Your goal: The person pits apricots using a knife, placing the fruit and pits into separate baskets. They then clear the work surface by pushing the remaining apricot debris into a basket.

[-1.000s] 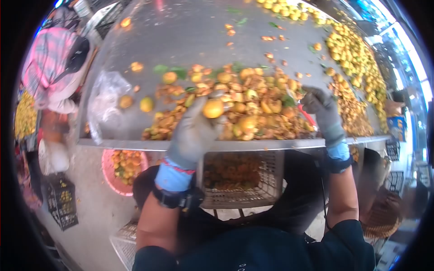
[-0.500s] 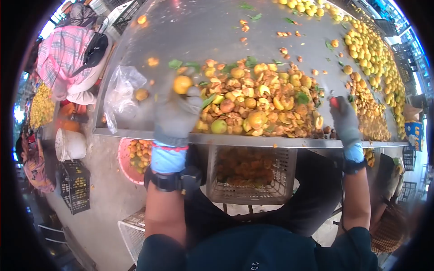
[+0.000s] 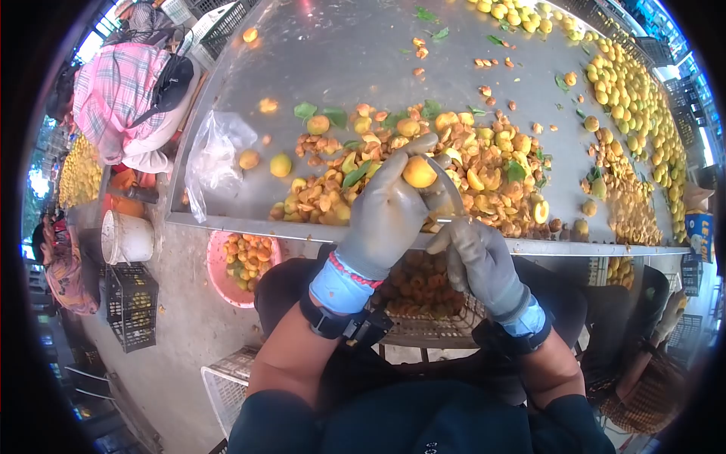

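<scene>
Just above the table's front edge, my gloved left hand [image 3: 389, 219] is closed around a yellow-orange apricot [image 3: 419, 172], which rests between thumb and fingers. My gloved right hand [image 3: 480, 261] grips a knife; its blade [image 3: 448, 195] points up and lies right beside the fruit. The knife's handle is hidden in the fist. Behind both hands spreads a heap of cut apricot pieces and whole fruit [image 3: 491, 178] on the metal table [image 3: 318, 64]. Partly covered by my hands and wrists, a plastic crate [image 3: 431, 329] of cut fruit stands below the edge.
A clear plastic bag [image 3: 219, 155] lies on the table's left. Whole apricots [image 3: 643, 113] line the right side. On the floor are a pink basin [image 3: 219, 284] of fruit, a white bucket [image 3: 127, 238] and a black crate [image 3: 132, 310]. A person in a plaid shirt [image 3: 121, 91] is at left.
My hands have come together over the table edge: the left moved right with an apricot in it, and the right moved left with the knife. The camera view shifted slightly.
</scene>
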Demonstrator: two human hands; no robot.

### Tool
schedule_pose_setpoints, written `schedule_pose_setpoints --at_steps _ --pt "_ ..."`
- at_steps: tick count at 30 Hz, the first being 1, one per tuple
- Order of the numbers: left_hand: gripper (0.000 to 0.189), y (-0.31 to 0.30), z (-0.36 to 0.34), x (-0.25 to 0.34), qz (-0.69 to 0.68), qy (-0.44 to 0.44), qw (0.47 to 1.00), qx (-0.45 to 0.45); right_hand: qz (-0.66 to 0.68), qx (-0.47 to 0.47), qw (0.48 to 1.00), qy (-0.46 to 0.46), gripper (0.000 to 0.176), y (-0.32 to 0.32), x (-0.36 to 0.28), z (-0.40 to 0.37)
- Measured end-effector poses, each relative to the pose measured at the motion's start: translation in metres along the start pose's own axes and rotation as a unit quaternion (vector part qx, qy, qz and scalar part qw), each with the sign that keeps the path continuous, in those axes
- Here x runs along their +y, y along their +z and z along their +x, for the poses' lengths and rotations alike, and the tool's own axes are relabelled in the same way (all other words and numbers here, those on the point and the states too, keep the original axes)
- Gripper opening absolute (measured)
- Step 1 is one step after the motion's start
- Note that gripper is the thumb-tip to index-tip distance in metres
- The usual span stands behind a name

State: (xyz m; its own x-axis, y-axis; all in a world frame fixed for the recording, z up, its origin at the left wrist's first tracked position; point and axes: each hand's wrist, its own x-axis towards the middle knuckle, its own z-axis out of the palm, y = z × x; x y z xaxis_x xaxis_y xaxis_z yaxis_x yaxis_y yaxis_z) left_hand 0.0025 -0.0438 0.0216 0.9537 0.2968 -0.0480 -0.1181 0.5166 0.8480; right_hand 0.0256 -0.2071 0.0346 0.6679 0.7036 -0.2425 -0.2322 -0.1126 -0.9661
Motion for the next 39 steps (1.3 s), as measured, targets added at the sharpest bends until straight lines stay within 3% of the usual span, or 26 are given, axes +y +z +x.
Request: schedule_pose_setpoints --at_steps 5,11,13,14,15,17,19,23,25,27,29,30,33,35,37,39 --pt "0.052 -0.002 -0.002 0.001 -0.131 -0.006 0.989 -0.067 -0.066 0.047 0.997 0.006 0.042 0.001 -0.006 0.006" --pt "0.055 -0.010 -0.007 -0.006 -0.005 0.030 0.996 -0.087 -0.116 0.058 0.991 -0.027 0.040 0.001 -0.007 0.003" --pt "0.066 -0.002 -0.010 -0.011 -0.138 0.028 0.986 -0.093 -0.156 0.066 0.984 -0.058 0.043 0.004 -0.010 0.002" --pt "0.073 0.002 -0.012 -0.010 -0.079 0.018 0.996 -0.049 -0.132 0.069 0.988 -0.040 0.044 0.007 -0.012 0.002" --pt "0.073 0.006 -0.015 -0.011 -0.117 -0.003 0.992 -0.038 -0.108 0.073 0.991 -0.020 0.045 0.009 -0.011 0.001" --pt "0.075 0.009 -0.013 -0.019 -0.074 0.057 0.995 -0.042 -0.082 0.065 0.994 -0.021 0.047 0.009 -0.006 0.001" --pt "0.073 0.012 -0.020 -0.016 -0.077 0.037 0.995 -0.040 -0.110 0.099 0.988 -0.036 0.046 0.015 -0.008 0.002" --pt "0.073 0.016 -0.019 -0.018 -0.029 0.080 0.996 -0.005 -0.130 0.079 0.988 -0.033 0.043 0.017 -0.001 0.008" --pt "0.072 0.017 -0.019 -0.017 -0.026 0.087 0.996 0.012 -0.209 0.092 0.970 -0.085 0.041 0.018 0.007 0.015" --pt "0.064 0.016 -0.018 -0.016 -0.051 0.034 0.997 0.043 -0.187 0.088 0.977 -0.056 0.039 0.021 -0.002 0.014" --pt "0.063 0.014 -0.023 -0.002 -0.024 -0.011 0.999 0.022 -0.088 0.073 0.991 0.066 0.039 0.023 -0.020 0.010" --pt "0.057 0.006 -0.017 -0.011 -0.014 0.032 0.999 -0.026 -0.080 0.065 0.992 0.073 0.040 0.017 -0.020 0.009" --pt "0.053 0.007 -0.013 0.003 0.025 -0.019 0.999 -0.042 -0.114 0.073 0.987 0.082 0.040 0.013 -0.018 0.007" --pt "0.048 0.018 -0.015 -0.006 -0.054 -0.016 0.998 -0.011 -0.220 0.070 0.973 -0.018 0.040 0.012 -0.005 0.010" --pt "0.058 0.021 -0.012 -0.018 0.007 0.001 1.000 0.009 -0.273 0.111 0.955 -0.027 0.044 0.017 0.010 0.018" --pt "0.063 0.027 -0.010 -0.017 -0.039 -0.071 0.997 0.019 -0.225 0.093 0.970 -0.001 0.031 0.011 0.003 0.014"
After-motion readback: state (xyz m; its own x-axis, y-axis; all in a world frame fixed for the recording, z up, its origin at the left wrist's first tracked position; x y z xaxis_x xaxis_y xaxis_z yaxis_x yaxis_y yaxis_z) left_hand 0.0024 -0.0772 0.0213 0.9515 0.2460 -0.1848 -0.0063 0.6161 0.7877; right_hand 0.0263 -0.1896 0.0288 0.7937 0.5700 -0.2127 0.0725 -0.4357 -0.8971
